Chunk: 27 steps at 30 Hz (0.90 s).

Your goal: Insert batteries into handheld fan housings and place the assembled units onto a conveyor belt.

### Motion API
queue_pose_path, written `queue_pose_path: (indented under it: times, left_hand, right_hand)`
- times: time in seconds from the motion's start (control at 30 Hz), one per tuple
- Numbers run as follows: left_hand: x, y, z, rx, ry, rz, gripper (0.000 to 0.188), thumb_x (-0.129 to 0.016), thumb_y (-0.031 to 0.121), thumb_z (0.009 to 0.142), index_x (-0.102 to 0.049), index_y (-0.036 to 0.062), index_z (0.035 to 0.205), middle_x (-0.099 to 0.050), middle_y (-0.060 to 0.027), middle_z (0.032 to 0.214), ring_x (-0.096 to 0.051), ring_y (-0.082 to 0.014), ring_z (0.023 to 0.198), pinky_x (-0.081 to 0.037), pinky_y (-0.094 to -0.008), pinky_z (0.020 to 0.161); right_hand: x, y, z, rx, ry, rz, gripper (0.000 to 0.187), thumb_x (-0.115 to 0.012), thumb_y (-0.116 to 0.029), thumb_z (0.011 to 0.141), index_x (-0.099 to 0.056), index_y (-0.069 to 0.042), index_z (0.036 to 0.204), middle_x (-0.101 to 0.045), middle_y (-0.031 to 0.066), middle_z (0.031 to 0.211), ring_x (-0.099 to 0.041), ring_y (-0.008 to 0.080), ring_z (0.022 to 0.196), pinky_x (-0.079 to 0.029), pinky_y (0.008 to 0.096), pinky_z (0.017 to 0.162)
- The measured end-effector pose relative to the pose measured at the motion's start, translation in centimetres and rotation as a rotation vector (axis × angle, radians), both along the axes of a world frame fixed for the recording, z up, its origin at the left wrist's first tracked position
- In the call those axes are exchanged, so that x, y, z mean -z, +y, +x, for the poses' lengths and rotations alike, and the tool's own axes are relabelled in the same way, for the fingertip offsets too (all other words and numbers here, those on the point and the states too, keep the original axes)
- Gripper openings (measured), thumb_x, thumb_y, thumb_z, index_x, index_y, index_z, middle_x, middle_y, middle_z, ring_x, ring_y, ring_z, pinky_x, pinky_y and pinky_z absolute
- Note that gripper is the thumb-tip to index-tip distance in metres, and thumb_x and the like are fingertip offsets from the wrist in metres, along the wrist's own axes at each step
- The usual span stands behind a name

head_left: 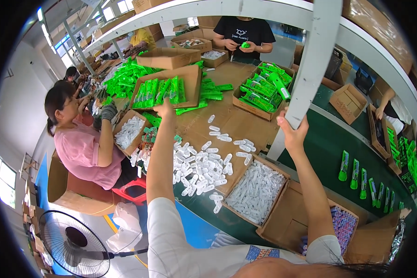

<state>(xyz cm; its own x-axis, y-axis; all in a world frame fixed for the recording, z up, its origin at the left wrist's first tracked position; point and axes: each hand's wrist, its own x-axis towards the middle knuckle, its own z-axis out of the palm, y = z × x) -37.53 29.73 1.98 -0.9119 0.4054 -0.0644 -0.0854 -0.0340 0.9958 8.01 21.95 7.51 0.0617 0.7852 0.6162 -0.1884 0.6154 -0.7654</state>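
My left hand reaches far over the table, closed on the near edge of a shallow cardboard tray. Bright green plastic handle-like pieces lie side by side in that tray, which looks tilted. With my right hand I grip the white metal post of the rack; part of the fingers is hidden. Between my arms, a heap of small white oval plastic parts spreads over the cardboard-covered table. Nearer my right arm stands a box of clear plastic pieces.
A co-worker in pink, wearing gloves, sits at the left; another in black stands across the table, holding a green piece. A box of green pieces sits by the post. Green pieces lie on the green conveyor. A fan stands lower left.
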Motion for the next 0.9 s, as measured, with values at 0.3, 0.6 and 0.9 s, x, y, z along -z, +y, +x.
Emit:
queue_pose_path:
  times: [0.3,0.6,0.9]
  left_hand:
    - [6.3,3.7,-2.2,0.386,-0.336,0.062,0.049,-0.068,0.028,0.086,-0.045,0.0048,0.123,-0.049,-0.0157,0.116,-0.055,-0.0263,0.094,-0.054,-0.0437,0.069]
    - [3.7,-2.3,1.3,0.514,-0.681,0.229,0.032,-0.054,0.025,0.093,-0.047,0.0081,0.119,-0.053,-0.0167,0.118,-0.057,-0.036,0.101,-0.049,-0.0542,0.09]
    - [-2.1,-18.9,9.8,0.597,-0.443,0.252,0.029,-0.056,0.011,0.09,-0.045,0.0174,0.116,-0.049,-0.0067,0.128,-0.049,-0.032,0.121,-0.038,-0.0632,0.098]
  right_hand:
    - [0.7,-0.5,0.5,-0.084,0.051,0.011,0.042,-0.074,-0.003,0.077,-0.051,0.003,0.111,-0.055,0.0071,0.093,-0.057,0.0147,0.085,-0.049,0.0289,0.07]
    - [0.6,0.1,0.3,-0.041,0.038,0.08,0.038,-0.071,-0.004,0.08,-0.051,0.005,0.112,-0.06,0.0101,0.089,-0.058,0.014,0.075,-0.049,0.0275,0.065]
    - [-0.7,-0.4,0.3,0.089,-0.091,0.03,0.049,-0.08,-0.026,0.076,-0.058,-0.001,0.11,-0.065,0.0084,0.097,-0.061,0.0165,0.087,-0.049,0.0312,0.078]
